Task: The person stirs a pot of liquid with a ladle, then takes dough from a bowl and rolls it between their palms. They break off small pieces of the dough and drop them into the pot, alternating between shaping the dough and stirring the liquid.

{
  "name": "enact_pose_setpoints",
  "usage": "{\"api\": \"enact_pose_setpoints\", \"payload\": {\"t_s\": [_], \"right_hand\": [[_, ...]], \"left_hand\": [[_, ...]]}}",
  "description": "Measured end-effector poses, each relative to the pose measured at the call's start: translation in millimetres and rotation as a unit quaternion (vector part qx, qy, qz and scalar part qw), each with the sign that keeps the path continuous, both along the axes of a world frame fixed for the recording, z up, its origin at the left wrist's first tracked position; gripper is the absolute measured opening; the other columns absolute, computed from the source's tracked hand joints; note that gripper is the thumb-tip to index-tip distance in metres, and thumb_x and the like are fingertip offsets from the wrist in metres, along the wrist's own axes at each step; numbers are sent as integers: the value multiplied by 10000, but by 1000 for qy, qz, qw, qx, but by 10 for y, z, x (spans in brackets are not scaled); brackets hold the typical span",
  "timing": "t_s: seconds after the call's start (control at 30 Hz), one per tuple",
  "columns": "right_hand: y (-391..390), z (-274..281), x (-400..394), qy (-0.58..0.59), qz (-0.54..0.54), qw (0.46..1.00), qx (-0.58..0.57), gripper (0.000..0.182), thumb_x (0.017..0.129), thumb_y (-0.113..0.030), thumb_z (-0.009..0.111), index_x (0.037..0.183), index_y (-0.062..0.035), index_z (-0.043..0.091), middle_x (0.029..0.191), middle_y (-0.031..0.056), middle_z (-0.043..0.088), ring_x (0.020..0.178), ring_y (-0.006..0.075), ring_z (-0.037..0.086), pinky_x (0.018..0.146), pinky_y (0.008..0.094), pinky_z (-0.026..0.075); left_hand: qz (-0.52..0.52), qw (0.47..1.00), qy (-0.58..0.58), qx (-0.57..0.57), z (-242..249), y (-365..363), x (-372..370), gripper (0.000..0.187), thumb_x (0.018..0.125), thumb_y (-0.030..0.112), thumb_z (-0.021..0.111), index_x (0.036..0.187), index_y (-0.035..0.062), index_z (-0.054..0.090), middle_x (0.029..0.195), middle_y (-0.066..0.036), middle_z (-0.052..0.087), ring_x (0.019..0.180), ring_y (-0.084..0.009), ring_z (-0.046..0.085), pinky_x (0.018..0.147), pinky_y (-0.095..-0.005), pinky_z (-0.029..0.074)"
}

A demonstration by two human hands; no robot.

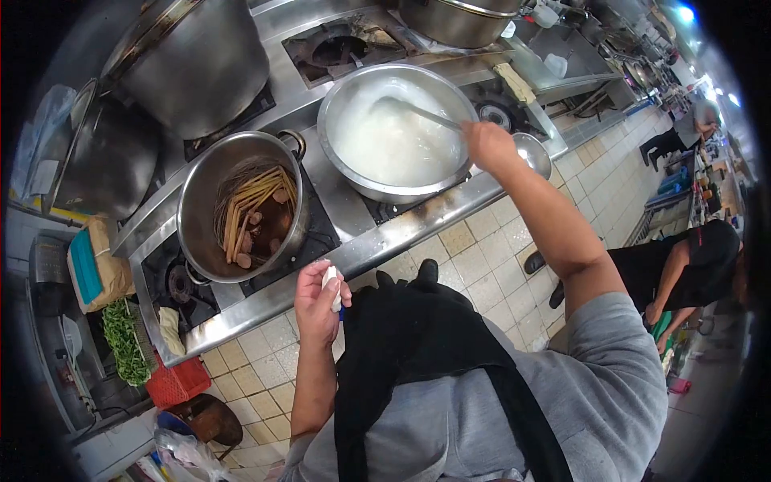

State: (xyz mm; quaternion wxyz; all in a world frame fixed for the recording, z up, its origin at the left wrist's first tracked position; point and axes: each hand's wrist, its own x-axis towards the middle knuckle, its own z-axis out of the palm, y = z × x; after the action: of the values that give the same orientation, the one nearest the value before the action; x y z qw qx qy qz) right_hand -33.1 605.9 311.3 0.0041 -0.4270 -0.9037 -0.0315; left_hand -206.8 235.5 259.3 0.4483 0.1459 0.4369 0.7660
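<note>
My right hand (490, 146) is closed around the metal handle of a ladle (434, 117). The ladle's head is partly sunk in a cloudy white liquid (377, 149), which fills much of a wide steel bowl (329, 165) on the stove. In front of the stove edge, my left hand (320, 304) is closed on a small white piece (330, 283) whose kind I cannot make out. Left of the bowl stands a deep steel pot (191, 233) containing lemongrass stalks (245, 207), brownish chunks and dark liquid.
A large stockpot (189, 72) stands at the back left, another pot (458, 22) at the back. Greens (127, 341) and a red basket (178, 384) are at the lower left. A co-worker in black (675, 269) bends over at the right; another person (683, 132) stands farther off.
</note>
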Motion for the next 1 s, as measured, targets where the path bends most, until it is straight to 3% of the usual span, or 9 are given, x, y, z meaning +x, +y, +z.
{"api": "enact_pose_setpoints", "payload": {"t_s": [0.07,0.13,0.23,0.37,0.53,0.7,0.8,0.9,1.0], "right_hand": [[107,-50,100,30,-6,998,-49,243,891,-184,526,1069,-72,649,909,215,672,856,386,645,765,445,514],[144,-12,163,67,52,989,-122,269,887,-180,533,1085,-47,657,923,206,680,841,360,656,781,409,506],[20,94,179,100,31,965,-239,284,874,-172,553,1103,-41,657,911,188,684,817,308,661,788,372,498],[-52,227,202,92,31,954,-282,301,861,-180,580,1119,-43,651,893,161,689,809,266,653,788,354,492],[-216,669,306,-10,109,966,-235,251,861,-178,576,1050,-46,675,946,182,678,919,361,634,811,404,499],[-551,1289,342,-133,120,973,-145,149,836,-147,582,922,-61,667,832,143,656,860,345,634,756,437,492],[-665,1254,415,-105,143,983,-41,95,799,-114,594,860,-86,661,790,127,638,827,334,639,716,447,498],[-655,1192,348,-193,69,978,48,134,773,-83,590,872,-112,674,819,119,647,800,322,648,676,430,518],[-503,959,303,-136,72,983,101,191,851,-143,506,852,-110,694,849,135,683,809,278,681,676,389,549]], "left_hand": [[4,1000,8,2,-84,-47,-11,223,899,33,559,1119,28,523,926,-102,582,698,-168,584,574,-287,486],[4,1000,17,7,-135,-59,-6,219,918,49,545,1135,35,516,920,-106,584,707,-182,588,580,-298,498],[17,1000,18,-9,-142,-37,18,192,927,72,543,1115,42,519,899,-114,596,729,-191,594,613,-318,504],[-7,1000,26,-7,-67,14,20,166,947,107,522,1102,48,519,885,-119,608,735,-195,594,620,-315,500],[-32,999,-8,10,-64,45,11,178,932,88,550,1100,54,505,895,-127,633,696,-171,603,583,-282,499],[-32,999,-3,-5,-73,32,39,161,938,88,537,1091,60,496,876,-138,634,635,-160,593,544,-264,477],[-32,999,-4,4,-69,21,42,159,936,83,536,1089,59,498,881,-140,634,636,-155,593,539,-262,472],[-45,999,15,-4,-91,-5,26,135,955,102,502,1087,78,493,882,-125,618,645,-167,575,541,-264,460],[-38,999,13,-5,-103,-3,39,140,951,104,511,1087,73,493,880,-125,618,644,-168,576,538,-267,463]]}}
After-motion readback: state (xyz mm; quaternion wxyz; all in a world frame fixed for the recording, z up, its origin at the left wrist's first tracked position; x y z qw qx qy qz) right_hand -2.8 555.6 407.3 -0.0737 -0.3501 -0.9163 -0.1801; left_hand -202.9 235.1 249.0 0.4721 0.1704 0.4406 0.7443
